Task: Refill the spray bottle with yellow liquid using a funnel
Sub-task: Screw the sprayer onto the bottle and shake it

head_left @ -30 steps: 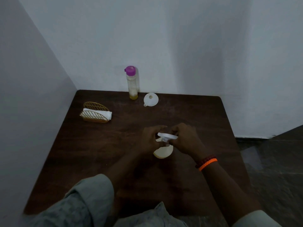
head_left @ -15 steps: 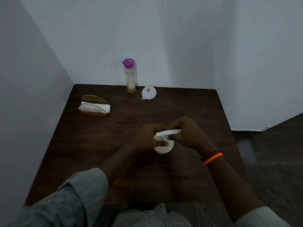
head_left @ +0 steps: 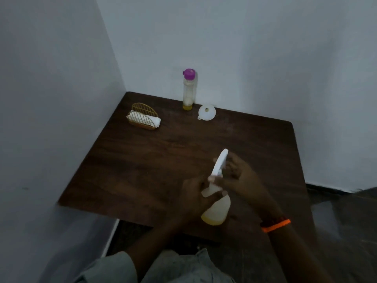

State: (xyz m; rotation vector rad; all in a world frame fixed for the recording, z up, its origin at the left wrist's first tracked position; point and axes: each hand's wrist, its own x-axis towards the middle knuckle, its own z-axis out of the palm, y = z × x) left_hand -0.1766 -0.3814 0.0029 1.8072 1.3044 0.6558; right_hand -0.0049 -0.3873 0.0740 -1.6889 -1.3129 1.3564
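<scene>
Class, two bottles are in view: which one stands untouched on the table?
The tall bottle with the purple cap, by the wall. The spray bottle is gripped by the left hand and right hand.

Left hand (head_left: 192,196): lower centre of the frame — fingers curled round the neck of the spray bottle (head_left: 216,209), gripping it just under the head.
Right hand (head_left: 239,176): just right of the left hand and a little higher — fingers curled about the white spray head (head_left: 219,163), the fingertips somewhat blurred.
Left forearm: runs from the bottom centre up to the hand, a pale sleeve at its lower end.
Right forearm: comes in from the lower right corner, slanting up and left; an orange band and a darker one circle the wrist.
</scene>
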